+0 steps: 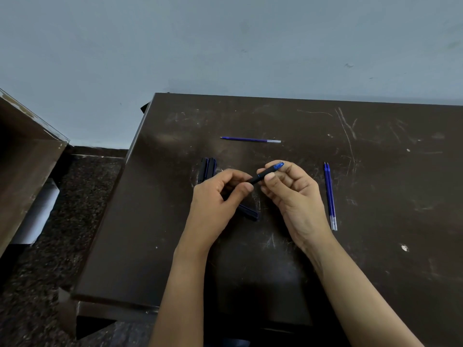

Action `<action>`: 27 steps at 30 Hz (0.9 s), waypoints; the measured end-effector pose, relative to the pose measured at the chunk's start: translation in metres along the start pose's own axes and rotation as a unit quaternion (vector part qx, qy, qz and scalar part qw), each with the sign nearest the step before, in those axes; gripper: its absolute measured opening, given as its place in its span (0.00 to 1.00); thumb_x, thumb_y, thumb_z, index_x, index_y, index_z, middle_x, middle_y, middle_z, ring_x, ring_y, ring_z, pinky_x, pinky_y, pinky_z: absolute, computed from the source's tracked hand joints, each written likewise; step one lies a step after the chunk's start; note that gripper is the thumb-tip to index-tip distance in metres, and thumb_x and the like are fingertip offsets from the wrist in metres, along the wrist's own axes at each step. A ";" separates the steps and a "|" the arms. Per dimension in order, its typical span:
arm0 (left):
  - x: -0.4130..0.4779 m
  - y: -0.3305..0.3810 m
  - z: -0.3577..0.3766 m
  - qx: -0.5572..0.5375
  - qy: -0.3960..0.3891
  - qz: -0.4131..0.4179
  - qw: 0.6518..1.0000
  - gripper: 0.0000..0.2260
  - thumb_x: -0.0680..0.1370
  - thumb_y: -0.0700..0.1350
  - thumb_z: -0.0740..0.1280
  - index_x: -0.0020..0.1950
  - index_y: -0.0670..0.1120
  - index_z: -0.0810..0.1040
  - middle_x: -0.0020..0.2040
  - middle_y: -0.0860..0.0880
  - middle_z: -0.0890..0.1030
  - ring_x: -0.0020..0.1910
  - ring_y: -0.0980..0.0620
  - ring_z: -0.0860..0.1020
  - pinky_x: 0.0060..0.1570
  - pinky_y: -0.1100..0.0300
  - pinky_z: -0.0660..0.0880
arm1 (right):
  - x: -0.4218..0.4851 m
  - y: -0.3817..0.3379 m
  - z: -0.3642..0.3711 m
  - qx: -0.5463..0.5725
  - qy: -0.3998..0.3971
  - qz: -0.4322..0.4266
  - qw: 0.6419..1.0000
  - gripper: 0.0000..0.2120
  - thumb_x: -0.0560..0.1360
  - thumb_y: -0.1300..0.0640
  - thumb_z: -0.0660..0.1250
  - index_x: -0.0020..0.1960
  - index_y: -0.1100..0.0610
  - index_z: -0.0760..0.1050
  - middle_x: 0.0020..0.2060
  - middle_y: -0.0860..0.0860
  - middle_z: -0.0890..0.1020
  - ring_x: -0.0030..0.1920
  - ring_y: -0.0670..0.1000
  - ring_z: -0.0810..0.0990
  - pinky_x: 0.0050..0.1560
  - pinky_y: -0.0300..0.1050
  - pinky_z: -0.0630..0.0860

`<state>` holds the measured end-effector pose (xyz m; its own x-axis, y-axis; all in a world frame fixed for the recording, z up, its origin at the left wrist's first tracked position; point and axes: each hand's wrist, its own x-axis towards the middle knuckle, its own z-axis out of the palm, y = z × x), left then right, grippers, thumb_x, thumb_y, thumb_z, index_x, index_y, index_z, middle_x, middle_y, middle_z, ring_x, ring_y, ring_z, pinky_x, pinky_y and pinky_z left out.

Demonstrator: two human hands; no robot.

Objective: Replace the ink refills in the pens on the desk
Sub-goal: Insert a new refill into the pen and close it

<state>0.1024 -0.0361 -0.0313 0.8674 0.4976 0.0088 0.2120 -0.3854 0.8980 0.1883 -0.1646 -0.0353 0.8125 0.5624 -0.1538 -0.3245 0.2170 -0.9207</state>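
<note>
Both hands hold one dark pen (263, 174) with a blue tip above the middle of the dark desk (375, 259). My left hand (220, 194) grips its lower barrel, which is mostly hidden in the fist. My right hand (288, 186) pinches the blue end between thumb and fingers. Two more dark pens (208, 167) lie side by side behind my left hand. Another dark pen part (249, 212) sticks out below my left hand. One blue refill (250, 139) lies farther back. Two blue refills (330, 195) lie together to the right of my right hand.
The desk stands against a grey-blue wall (225, 46). Its left edge drops to a dark speckled floor (50, 246). A wooden cabinet (22, 159) stands at the far left with a white roll (37, 214) below it.
</note>
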 end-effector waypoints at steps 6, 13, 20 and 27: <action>-0.001 0.003 0.002 -0.020 -0.110 0.005 0.994 0.11 0.82 0.47 0.59 0.54 0.49 0.81 0.39 0.61 0.82 0.33 0.62 0.74 0.38 0.68 0.72 | 0.000 -0.006 -0.002 0.021 -0.052 0.000 0.998 0.12 0.76 0.64 0.63 0.58 0.57 0.78 0.55 0.55 0.83 0.54 0.51 0.80 0.55 0.42 0.77; -0.002 0.000 -0.001 -0.016 -0.066 0.025 0.997 0.08 0.80 0.44 0.64 0.53 0.51 0.82 0.41 0.55 0.84 0.40 0.50 0.81 0.42 0.54 0.77 | -0.002 -0.003 0.004 0.046 -0.007 -0.019 0.999 0.08 0.70 0.64 0.67 0.48 0.60 0.81 0.43 0.56 0.85 0.38 0.53 0.81 0.42 0.44 0.80; -0.001 0.000 -0.001 0.042 -0.011 0.030 0.999 0.07 0.80 0.43 0.64 0.53 0.49 0.81 0.41 0.59 0.82 0.43 0.63 0.80 0.42 0.73 0.72 | -0.001 -0.001 -0.004 -0.108 0.022 0.020 0.994 0.16 0.68 0.64 0.74 0.56 0.58 0.80 0.47 0.54 0.86 0.50 0.50 0.84 0.56 0.47 0.79; 0.002 -0.003 -0.003 0.089 0.088 0.029 0.992 0.09 0.78 0.43 0.67 0.57 0.47 0.81 0.48 0.54 0.83 0.47 0.63 0.80 0.46 0.77 0.70 | -0.004 0.009 -0.003 -0.575 -0.149 -0.101 0.798 0.15 0.69 0.52 0.74 0.56 0.49 0.80 0.50 0.45 0.79 0.54 0.46 0.72 0.55 0.45 0.73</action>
<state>0.1022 -0.0320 -0.0325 0.7914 0.5931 0.1483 0.2541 -0.5398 0.8025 0.1836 -0.1671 -0.0437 0.5843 0.8111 -0.0266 0.5972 -0.4520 -0.6626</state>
